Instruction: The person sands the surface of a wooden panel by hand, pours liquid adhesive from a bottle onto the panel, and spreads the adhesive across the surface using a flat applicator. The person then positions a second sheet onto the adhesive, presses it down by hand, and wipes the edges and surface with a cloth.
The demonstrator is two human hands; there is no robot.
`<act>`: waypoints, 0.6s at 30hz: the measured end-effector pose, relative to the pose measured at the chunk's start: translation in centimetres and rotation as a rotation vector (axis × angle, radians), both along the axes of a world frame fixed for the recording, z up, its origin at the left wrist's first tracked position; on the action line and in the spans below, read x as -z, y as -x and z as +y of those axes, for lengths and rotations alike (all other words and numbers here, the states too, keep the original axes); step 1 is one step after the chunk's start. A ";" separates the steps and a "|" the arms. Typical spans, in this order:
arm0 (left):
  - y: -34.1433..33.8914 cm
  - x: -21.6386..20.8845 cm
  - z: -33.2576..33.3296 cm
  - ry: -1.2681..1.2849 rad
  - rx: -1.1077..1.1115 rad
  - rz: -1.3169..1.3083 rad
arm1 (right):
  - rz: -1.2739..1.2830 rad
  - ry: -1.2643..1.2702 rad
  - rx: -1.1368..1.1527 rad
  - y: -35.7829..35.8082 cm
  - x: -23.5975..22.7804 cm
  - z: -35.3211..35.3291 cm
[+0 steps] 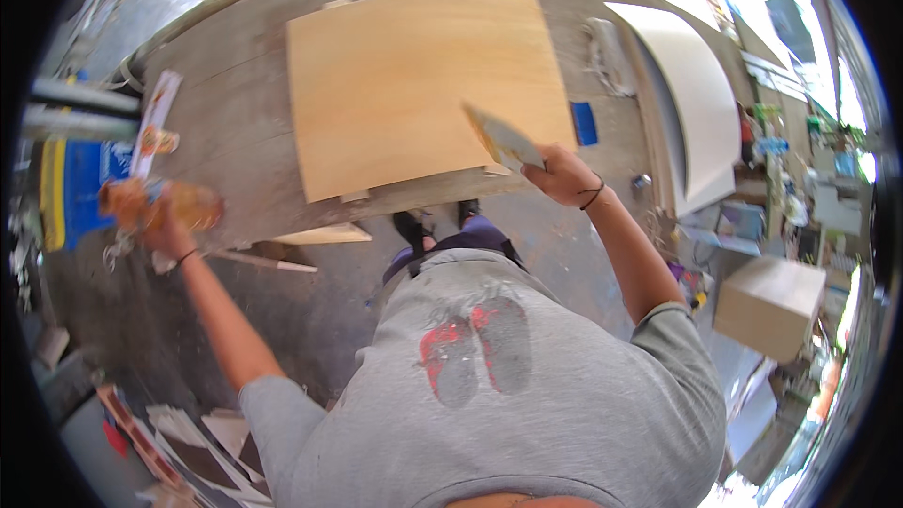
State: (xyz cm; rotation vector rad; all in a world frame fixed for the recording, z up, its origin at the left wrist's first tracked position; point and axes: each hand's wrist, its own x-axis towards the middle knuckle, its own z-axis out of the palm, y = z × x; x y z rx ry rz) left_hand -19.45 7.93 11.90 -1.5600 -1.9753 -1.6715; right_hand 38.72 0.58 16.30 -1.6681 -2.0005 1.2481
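My left hand [169,231] is wrapped round a clear plastic bottle [203,206] with orange-brown stuff in it, tilted on its side by the table's left edge. In my right hand [568,179] is a flat scraper [513,143], its wide, stained blade pointing up and left over a thin plywood sheet [414,75]. The sheet lies flat on a worn worktable [235,94], with small strips poking out beneath its edges. Whether the blade touches the wood I cannot tell.
A small blue block [584,123] lies right of the sheet. Farther right, pale panels [691,85] lean in a stack near a cardboard box [771,306]. At left are a blue and yellow container [83,190] and a white strip [158,115]. Scrap wood [188,442] lies at lower left.
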 end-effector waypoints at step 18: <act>-20.1 -6.8 -6.0 0.352 0.433 -0.018 | 0.456 -0.636 -0.332 12.9 -12.8 6.9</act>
